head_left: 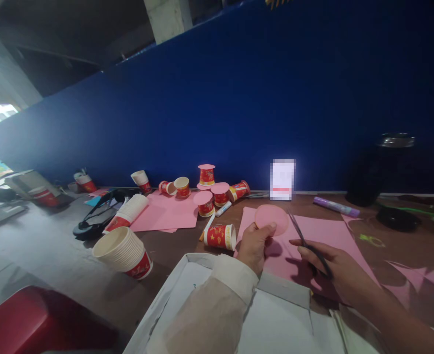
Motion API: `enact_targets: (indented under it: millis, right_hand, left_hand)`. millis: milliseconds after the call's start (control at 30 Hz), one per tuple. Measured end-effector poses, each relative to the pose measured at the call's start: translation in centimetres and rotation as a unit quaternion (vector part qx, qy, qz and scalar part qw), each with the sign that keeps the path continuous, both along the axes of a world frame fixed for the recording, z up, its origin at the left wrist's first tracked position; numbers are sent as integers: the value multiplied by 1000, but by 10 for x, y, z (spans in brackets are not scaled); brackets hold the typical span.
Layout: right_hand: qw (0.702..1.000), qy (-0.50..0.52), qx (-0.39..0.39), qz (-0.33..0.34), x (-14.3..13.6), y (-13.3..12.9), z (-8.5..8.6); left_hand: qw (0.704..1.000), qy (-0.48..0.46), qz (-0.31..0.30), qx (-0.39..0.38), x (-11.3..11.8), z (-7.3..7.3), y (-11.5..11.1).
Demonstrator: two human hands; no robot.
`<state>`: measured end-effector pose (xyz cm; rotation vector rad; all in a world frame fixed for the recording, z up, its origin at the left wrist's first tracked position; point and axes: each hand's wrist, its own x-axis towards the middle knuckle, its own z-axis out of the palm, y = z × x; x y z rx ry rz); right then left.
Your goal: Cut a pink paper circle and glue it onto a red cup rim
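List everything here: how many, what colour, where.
Paper disc: one, pink, in left hand
Scissors: one pair, dark, in right hand
Large sheets: at least two, pink, centre and left
Disc-topped cups: at least three, red, middle
Sideways cup: one, red, beside left hand
Cup stacks: two, white and red, left
Other cups: several, red and white, along wall
Small tube: one, white-blue, among cups
Large tube: one, purple, right
Scraps: several, pink, far right
Container: one, dark, right rear
Headset-like object: one, dark, left
Box: one, white, foreground
Stool-like object: one, red, lower left
Blurred rectangle: one, white, by wall
Wall: one, blue, behind
Table: one, brown, beneath
Hands: two, bare, foreground
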<state>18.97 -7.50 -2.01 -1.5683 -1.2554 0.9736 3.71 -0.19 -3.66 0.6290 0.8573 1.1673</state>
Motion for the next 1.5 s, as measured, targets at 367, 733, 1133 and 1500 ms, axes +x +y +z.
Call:
enact_targets:
  millis: [367,733,1133,1500]
  right_hand:
    - [1000,4,-1,20,1,1,-7]
    - [1000,-6,3,23,3,0,-1]
    - [999,-30,13,17,6,2,-7]
    - [1000,-7,25,2,4,1,-4]
  left_hand:
    - [999,-42,-18,-2,1,0,-2]
    - [996,-59,-69,23,0,4,-6]
    - [993,-79,-87,8,0,6,-8]
    - [993,-77,-92,17,0,7,-9]
